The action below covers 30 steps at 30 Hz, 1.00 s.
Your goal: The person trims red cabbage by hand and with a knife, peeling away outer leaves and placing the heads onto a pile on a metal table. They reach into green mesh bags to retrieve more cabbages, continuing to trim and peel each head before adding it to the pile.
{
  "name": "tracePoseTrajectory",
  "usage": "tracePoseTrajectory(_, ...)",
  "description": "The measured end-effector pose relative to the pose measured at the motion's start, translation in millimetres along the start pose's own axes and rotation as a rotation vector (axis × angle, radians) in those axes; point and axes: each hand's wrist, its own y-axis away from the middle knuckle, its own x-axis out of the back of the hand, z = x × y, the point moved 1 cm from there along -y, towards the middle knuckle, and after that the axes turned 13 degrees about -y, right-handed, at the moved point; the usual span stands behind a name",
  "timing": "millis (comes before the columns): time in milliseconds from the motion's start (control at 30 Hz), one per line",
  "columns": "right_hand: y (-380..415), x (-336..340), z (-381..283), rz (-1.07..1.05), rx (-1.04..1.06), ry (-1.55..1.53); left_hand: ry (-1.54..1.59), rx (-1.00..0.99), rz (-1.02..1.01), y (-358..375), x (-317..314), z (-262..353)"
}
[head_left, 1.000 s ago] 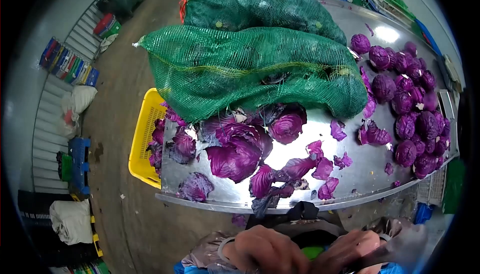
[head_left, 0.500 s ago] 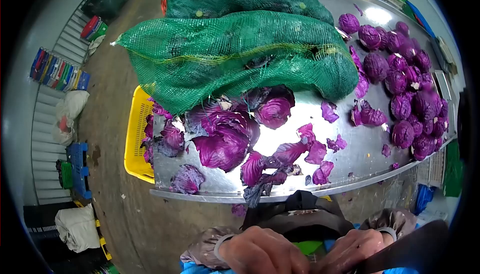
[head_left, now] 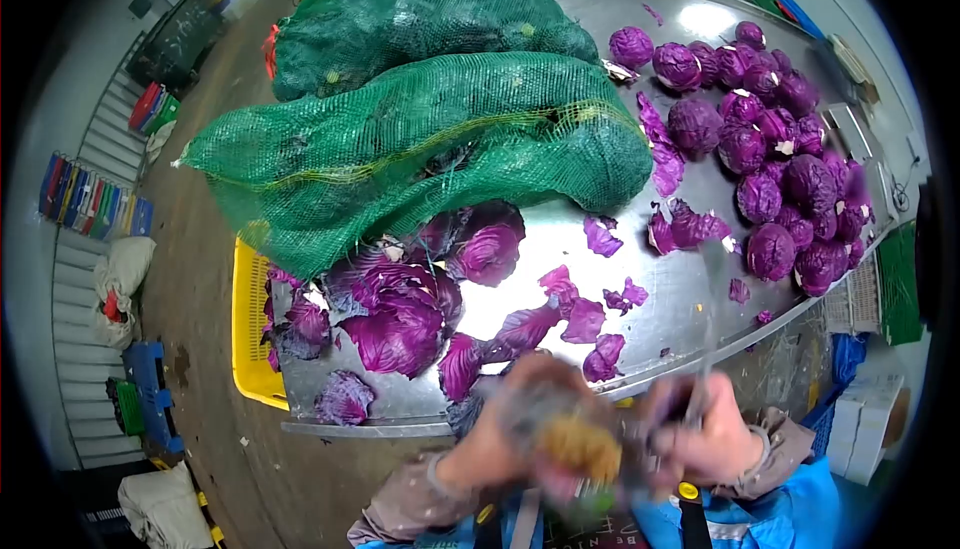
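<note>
Held at the front of my body is a blurred clear packet [head_left: 580, 449] with yellow-brown contents and pink and green patches. My left hand [head_left: 490, 444] is closed round its left side. My right hand [head_left: 720, 434], just right of the packet, grips a knife [head_left: 711, 319], its thin blade blurred and pointing up over the table edge. Beyond both hands, loose purple cabbage leaves [head_left: 530, 327] are strewn on the steel table [head_left: 640, 334]. A large leafy red cabbage [head_left: 395, 324] rests left of them, below a green mesh sack [head_left: 420, 139].
Trimmed red cabbages [head_left: 780, 149] are heaped on the table's right side. A second full mesh sack [head_left: 430, 24] lies behind the first. A yellow crate [head_left: 255, 349] with leaves stands against the table's left end. White boxes [head_left: 865, 424] sit at the right.
Both hands have risen from low against my body towards the table edge and moved apart. The packet and the upright blade now show. My view has shifted, moving the table slightly left.
</note>
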Motion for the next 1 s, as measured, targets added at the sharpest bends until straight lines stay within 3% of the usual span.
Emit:
tracePoseTrajectory(33, -4, 14, 8, 0.097, -0.010, -0.139, 0.007, 0.025, -0.016, -19, 3, 9)
tracePoseTrajectory(67, -10, 29, 19, 0.189, -0.025, -0.278, -0.116, 0.158, 0.113, -33, 15, 1)
tracePoseTrajectory(100, -16, 50, 32, 0.300, -0.004, -0.223, -0.246, 0.011, 0.120, -45, 40, -22)
tracePoseTrajectory(133, -21, 73, 47, 0.411, 0.020, -0.169, -0.715, 0.117, 0.244, -53, 59, -29)
tracePoseTrajectory(167, -24, 96, 62, 0.513, 0.010, -0.164, -1.263, -0.122, 0.328, -61, 86, -38)
tracePoseTrajectory(200, -24, 119, 77, 0.618, 0.002, -0.158, -1.816, -0.152, 0.398, -63, 105, -40)
tracePoseTrajectory(333, 2, 208, 131, 0.826, 0.028, -0.018, -2.429, -0.085, 0.440, -35, 182, -40)
tracePoseTrajectory(367, 7, 213, 129, 0.827, 0.022, 0.012, -2.438, -0.003, 0.556, -21, 197, -33)
tracePoseTrajectory(400, 16, 216, 128, 0.832, 0.011, 0.039, -2.554, -0.079, 0.614, -6, 218, -25)
tracePoseTrajectory(533, 49, 280, 141, 0.800, -0.028, 0.070, -2.425, 0.070, 0.780, 47, 253, 33)
tracePoseTrajectory(667, 56, 292, 137, 0.864, -0.043, -0.018, -2.236, 0.558, 1.084, 59, 269, 92)
tracePoseTrajectory(700, 54, 292, 136, 0.867, -0.056, 0.007, -2.199, 0.401, 1.041, 51, 265, 108)
tracePoseTrajectory(733, 48, 287, 134, 0.864, -0.052, 0.008, -2.010, -0.004, 0.976, 36, 253, 117)
tracePoseTrajectory(800, 40, 271, 138, 0.942, -0.032, -0.234, -1.891, -0.302, 0.772, -2, 231, 108)
tracePoseTrajectory(867, 35, 273, 149, 0.858, -0.079, -0.257, -1.768, -0.267, 0.450, -42, 212, 93)
tracePoseTrajectory(967, 43, 282, 161, 0.859, -0.091, -0.044, -1.694, -0.335, 0.492, -95, 238, 71)
tracePoseTrajectory(1000, 49, 291, 167, 0.913, -0.054, -0.081, -1.644, -0.167, 0.569, -109, 250, 74)
